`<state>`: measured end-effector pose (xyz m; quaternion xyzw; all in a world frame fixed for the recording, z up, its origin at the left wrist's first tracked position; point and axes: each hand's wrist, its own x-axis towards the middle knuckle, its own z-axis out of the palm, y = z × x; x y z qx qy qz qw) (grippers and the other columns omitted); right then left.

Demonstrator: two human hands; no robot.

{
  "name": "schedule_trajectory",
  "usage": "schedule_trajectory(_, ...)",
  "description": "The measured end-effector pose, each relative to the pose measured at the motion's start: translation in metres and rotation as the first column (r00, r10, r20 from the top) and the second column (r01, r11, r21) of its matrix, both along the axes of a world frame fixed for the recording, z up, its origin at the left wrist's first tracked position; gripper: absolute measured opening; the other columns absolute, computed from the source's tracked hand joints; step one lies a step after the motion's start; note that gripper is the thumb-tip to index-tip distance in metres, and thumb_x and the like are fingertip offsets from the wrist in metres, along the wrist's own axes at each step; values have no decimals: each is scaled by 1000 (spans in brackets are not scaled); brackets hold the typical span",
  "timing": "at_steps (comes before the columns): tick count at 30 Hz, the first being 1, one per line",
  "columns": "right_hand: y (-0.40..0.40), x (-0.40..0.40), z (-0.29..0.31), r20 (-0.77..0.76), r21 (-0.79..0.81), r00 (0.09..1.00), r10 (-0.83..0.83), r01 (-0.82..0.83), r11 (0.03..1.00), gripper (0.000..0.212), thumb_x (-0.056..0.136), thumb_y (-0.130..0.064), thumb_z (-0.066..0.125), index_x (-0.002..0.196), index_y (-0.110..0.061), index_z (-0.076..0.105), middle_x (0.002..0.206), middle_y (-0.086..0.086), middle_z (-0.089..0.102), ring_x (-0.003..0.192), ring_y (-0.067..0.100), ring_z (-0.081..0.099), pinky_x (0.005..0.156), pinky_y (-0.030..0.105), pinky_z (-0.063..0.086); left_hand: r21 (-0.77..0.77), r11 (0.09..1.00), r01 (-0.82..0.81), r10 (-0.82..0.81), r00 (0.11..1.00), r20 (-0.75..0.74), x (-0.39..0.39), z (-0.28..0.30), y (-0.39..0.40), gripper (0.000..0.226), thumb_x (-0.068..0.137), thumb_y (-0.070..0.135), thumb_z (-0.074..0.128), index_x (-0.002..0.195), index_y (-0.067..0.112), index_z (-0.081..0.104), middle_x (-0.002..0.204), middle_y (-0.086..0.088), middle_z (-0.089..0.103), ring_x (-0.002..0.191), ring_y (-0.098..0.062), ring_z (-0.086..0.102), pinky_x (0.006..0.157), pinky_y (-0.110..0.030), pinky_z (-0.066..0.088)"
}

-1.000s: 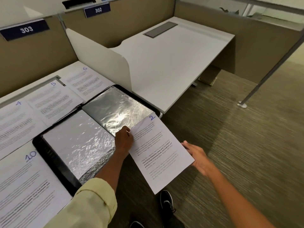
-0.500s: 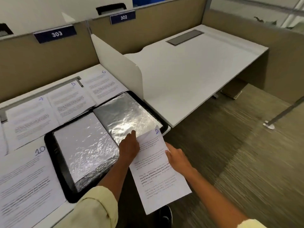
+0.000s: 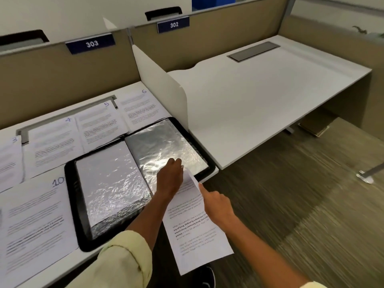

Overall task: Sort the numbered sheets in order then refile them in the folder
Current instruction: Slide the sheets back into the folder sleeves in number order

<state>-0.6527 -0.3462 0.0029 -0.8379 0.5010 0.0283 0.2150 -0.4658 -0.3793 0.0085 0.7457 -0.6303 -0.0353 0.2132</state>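
White and flat, the long office desk has a white divider wall standing on it, beyond the two hands. Left of the divider, the black open folder with shiny crinkly plastic sleeves lies flat on the desk, right under the left hand. Its front right corner pokes out a little over the desk edge.

The printed white paper sheets lie around the folder. The big sheet marked 10 is far to the left of the hands. The sheets marked 3, 4, 5 and 6 sit in a row behind the folder.

The loose printed white sheet hangs in the air between the two hands, past the desk edge and over the striped brown carpet. Its top end meets the folder's right sleeve.

The left hand rests on the right sleeve with fingers curled at the sheet's top edge. The right hand grips the sheet's right edge.
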Motion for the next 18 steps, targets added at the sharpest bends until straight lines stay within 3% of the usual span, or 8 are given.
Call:
schedule_trajectory(6, -20, 4, -1, -18, 35, 1000, 7, -6, 999, 59, 99, -35, 54, 149, -18, 28, 97, 5, 67, 73, 13, 61, 68, 34, 55, -50, 998, 25, -25, 1000, 0, -8, 1, -2, 13, 96, 22, 54, 90, 12, 57, 82, -3, 53, 62, -22, 54, 53, -31, 43)
schedule_trajectory(10, -37, 4, 6, 11, 104, 999, -47, 46, 994, 15, 101, -29, 47, 110, -18, 54, 96, 3, 66, 81, 18, 63, 67, 35, 53, -30, 999, 34, -34, 999, 1, -12, -4, -1, 15, 96, 25, 54, 90, 12, 57, 84, -3, 53, 66, -21, 54, 53, -32, 43)
schedule_trajectory(12, -45, 3, 4, 62, 172, 991, -115, 103, 980, 20, 103, -29, 43, 100, -15, 57, 93, 3, 65, 82, 20, 63, 70, 37, 54, 14, 998, 56, -56, 998, -35, -12, -9, -1, 16, 95, 29, 56, 99, 13, 59, 93, -3, 55, 79, -20, 55, 60, -34, 47)
schedule_trajectory(15, -54, -4, -2, 177, 301, 945, -276, 215, 929, 33, 106, -36, 35, 100, -14, 58, 92, 3, 63, 84, 22, 63, 71, 37, 51, 119, 989, 92, -82, 993, -81, -9, -19, 3, 35, 91, 33, 64, 121, 16, 56, 114, -5, 52, 101, -22, 50, 76, -36, 50)
schedule_trajectory(18, -56, -14, -16, 293, 399, 882, -369, 239, 885, 30, 105, -39, 40, 111, -20, 61, 99, 2, 66, 89, 20, 65, 77, 38, 55, 129, 989, 73, -66, 996, -56, 5, -29, 17, 41, 87, 32, 68, 124, 14, 57, 116, -9, 53, 104, -26, 49, 80, -39, 49)
